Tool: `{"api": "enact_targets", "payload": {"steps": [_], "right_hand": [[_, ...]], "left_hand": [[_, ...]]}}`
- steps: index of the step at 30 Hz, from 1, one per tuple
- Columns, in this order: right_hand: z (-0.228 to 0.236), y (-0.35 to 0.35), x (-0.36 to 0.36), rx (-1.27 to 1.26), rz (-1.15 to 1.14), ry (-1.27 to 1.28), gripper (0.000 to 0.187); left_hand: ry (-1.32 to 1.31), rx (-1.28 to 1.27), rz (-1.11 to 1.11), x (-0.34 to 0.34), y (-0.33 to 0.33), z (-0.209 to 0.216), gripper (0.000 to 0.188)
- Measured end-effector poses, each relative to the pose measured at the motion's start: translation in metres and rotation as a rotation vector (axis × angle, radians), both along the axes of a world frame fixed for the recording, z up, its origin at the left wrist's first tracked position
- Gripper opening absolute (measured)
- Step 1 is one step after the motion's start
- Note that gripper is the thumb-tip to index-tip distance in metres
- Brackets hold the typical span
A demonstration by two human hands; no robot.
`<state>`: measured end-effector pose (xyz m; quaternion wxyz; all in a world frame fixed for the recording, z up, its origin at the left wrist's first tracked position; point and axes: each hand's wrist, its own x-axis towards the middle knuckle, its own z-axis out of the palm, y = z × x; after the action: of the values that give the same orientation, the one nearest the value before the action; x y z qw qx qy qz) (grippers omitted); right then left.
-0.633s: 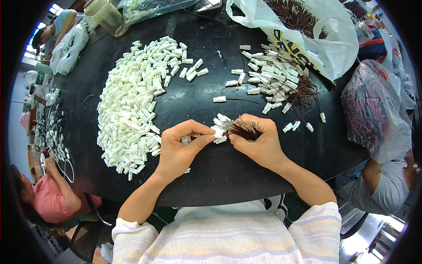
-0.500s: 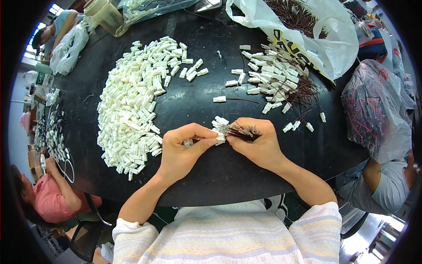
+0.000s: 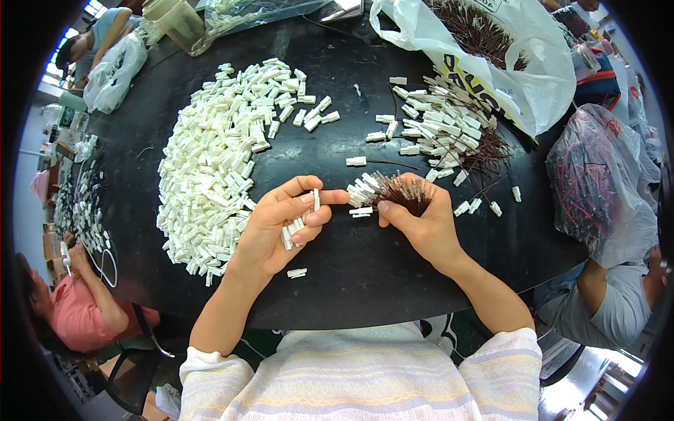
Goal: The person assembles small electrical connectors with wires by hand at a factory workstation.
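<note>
My left hand [image 3: 281, 223] is curled palm-up around several small white plastic connector housings [image 3: 292, 231]. One more housing stands upright between its thumb and fingers, and its index finger stretches toward my right hand. In my right hand [image 3: 423, 223] is a bundle of short brown wires [image 3: 404, 193], pinched under the thumb. White housings [image 3: 361, 191] sit on the left ends of some of these wires; the other ends are hidden in my grip. Below my left hand, a loose white housing [image 3: 297, 273] lies on the black table [image 3: 330, 302].
A large heap of white housings [image 3: 210, 161] spreads on the left. Wired housings [image 3: 449, 126] are piled at the far right, beside a white plastic bag [image 3: 540, 77] of brown wires. Another bag [image 3: 597, 182] holds red and dark wires. Co-workers sit at both sides.
My left hand has drawn back from the bundle and turned palm-up, revealing housings in it. The wires in my right hand are fanned out. A loose housing now shows near the table's front.
</note>
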<state>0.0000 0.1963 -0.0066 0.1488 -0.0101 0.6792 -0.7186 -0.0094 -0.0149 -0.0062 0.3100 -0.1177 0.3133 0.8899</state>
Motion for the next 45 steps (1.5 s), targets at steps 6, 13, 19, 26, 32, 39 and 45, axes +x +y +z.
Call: {"api": "enact_targets", "payload": {"steps": [6, 13, 19, 26, 32, 39, 45], "right_hand": [[0.0, 0.0, 0.001, 0.026, 0.008, -0.006, 0.007], [-0.001, -0.005, 0.003, -0.026, 0.032, -0.016, 0.006], [-0.003, -0.006, 0.004, -0.031, 0.064, -0.028, 0.007], [-0.001, -0.007, 0.004, -0.002, 0.06, -0.002, 0.007], [-0.003, -0.007, 0.005, -0.021, 0.044, -0.001, 0.009], [-0.002, -0.004, 0.005, -0.033, 0.042, -0.011, 0.006], [-0.002, -0.002, 0.006, 0.01, 0.123, 0.028, 0.006]], "left_hand": [[0.129, -0.167, 0.009, 0.003, 0.004, 0.004, 0.01], [0.229, -0.183, 0.117, 0.013, 0.009, -0.008, 0.007], [0.193, -0.273, 0.104, 0.015, 0.013, -0.002, 0.009], [0.201, -0.254, 0.095, 0.015, 0.012, -0.002, 0.01], [0.23, -0.279, 0.071, 0.016, 0.013, -0.003, 0.01], [0.386, -0.725, -0.029, 0.018, 0.02, 0.01, 0.012], [0.552, -0.855, -0.01, 0.021, 0.022, 0.0, 0.009]]}}
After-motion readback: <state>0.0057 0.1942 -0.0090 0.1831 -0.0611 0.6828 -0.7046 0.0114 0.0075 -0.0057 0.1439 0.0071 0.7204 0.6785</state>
